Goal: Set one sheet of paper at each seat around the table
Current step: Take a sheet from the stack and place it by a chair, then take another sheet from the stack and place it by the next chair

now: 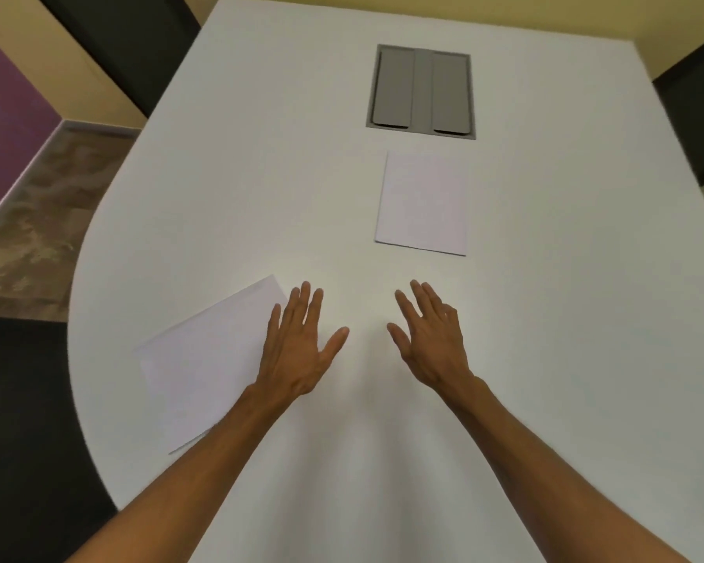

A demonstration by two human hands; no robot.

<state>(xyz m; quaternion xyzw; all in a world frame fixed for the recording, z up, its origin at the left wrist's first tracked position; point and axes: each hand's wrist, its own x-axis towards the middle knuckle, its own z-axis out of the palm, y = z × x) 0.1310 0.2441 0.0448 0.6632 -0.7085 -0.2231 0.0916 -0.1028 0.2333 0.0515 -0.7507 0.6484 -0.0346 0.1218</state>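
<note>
A white sheet of paper lies tilted near the left edge of the white table. A second white paper, perhaps a small stack, lies square in the middle, just below a grey panel. My left hand hovers palm down with fingers spread, over the right edge of the tilted sheet. My right hand is also spread and palm down, over bare table to the right. Neither hand holds anything.
A grey recessed cable panel with two flaps is set into the table beyond the middle paper. Dark chairs stand at the near left, far left and far right. The floor shows to the left.
</note>
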